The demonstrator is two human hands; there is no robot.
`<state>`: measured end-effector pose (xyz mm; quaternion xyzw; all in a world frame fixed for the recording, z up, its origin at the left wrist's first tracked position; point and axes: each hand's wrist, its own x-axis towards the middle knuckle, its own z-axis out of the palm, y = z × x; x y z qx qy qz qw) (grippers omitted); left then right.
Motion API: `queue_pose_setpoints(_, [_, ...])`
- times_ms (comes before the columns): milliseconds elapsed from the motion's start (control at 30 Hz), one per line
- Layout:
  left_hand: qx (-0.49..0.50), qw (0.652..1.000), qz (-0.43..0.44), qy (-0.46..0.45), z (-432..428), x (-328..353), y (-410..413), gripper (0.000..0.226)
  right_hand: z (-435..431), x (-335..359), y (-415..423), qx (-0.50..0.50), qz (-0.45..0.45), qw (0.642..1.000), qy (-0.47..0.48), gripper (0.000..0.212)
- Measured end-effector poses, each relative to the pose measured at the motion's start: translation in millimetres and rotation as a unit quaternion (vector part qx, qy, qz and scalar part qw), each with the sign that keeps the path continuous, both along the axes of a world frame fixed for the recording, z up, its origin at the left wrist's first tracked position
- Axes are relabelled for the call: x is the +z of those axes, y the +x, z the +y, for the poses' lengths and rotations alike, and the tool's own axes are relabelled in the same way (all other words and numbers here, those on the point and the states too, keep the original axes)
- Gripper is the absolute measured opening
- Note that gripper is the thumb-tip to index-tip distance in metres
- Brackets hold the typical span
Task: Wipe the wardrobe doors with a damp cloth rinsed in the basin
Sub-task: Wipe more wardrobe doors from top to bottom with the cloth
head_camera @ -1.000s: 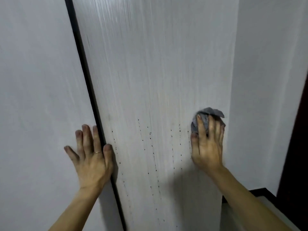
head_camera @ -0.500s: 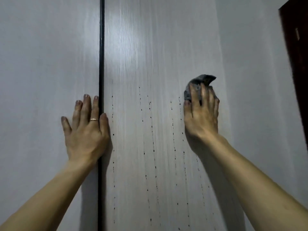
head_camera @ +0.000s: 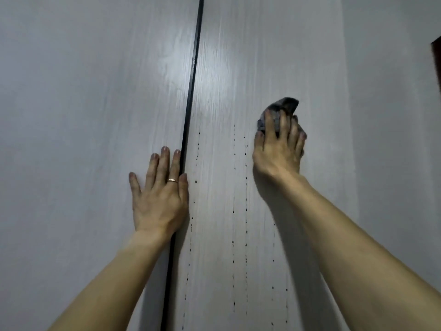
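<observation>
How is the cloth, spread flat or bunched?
Bunched: the cloth is a crumpled grey wad that the right hand holds against the door.

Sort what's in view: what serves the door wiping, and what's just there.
Job: grey cloth, gripped by the right hand; right wardrobe door, streaked with drips; left wardrobe door, touched by the flat left hand.
Just there: ring; wall; dark frame at the right edge.
</observation>
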<state>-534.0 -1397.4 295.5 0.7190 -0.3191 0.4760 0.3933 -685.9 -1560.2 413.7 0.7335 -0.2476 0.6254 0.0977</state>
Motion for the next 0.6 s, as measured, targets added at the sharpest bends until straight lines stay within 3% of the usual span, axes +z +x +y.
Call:
queue_pose_setpoints(233, [-0.014, 1.000, -0.001, -0.002, -3, -24, 10, 0.056, 12, -132, -6, -0.001, 0.102, 0.990, -0.095, 0.061])
queue_pose_setpoints(333, [-0.019, 1.000, -0.014, -0.002, -3, -22, 9, 0.056, 13, -85, -6, -0.009, 0.151, 0.983, -0.102, 0.060])
queue_pose_setpoints(467, [-0.017, 1.000, -0.019, -0.004, -5, -24, 13, 0.056, 37, 9, 30, -0.012, 0.100, 0.993, -0.056, 0.057])
queue_pose_setpoints(600, [-0.025, 0.999, -0.020, 0.000, -4, -23, 15, 0.056, 50, -9, 41, 0.019, 0.108, 0.992, -0.059, 0.056])
